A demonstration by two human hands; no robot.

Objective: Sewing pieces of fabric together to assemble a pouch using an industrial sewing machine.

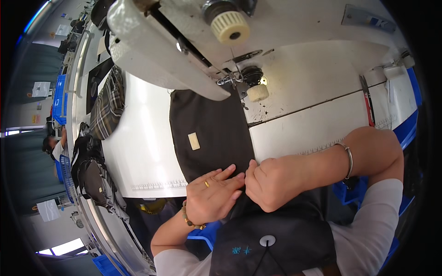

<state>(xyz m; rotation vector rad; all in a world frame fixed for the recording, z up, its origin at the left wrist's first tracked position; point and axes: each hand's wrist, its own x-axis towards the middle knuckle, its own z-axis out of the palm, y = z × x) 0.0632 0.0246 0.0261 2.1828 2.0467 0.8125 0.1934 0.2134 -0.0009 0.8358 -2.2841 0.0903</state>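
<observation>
A dark, nearly black fabric panel (212, 133) with a small cream label (194, 141) lies on the white sewing machine table. Its far end sits under the presser foot (226, 83). My left hand (209, 195), with a ring and a beaded bracelet, rests on the panel's near end, fingers stretched out. Beside it my right hand (274, 181), wearing a metal bangle, is closed at the panel's near right edge, its fingers pinching the cloth. The fingertips of both hands nearly meet. How the cloth runs beneath the hands is hidden.
Above the panel looms the white sewing machine head (161, 55). Red-handled scissors (368, 103) lie at the right. To the left are plaid fabric (108, 105) and a dark bundle of cloth (92, 177). Another person (56, 146) is farther left.
</observation>
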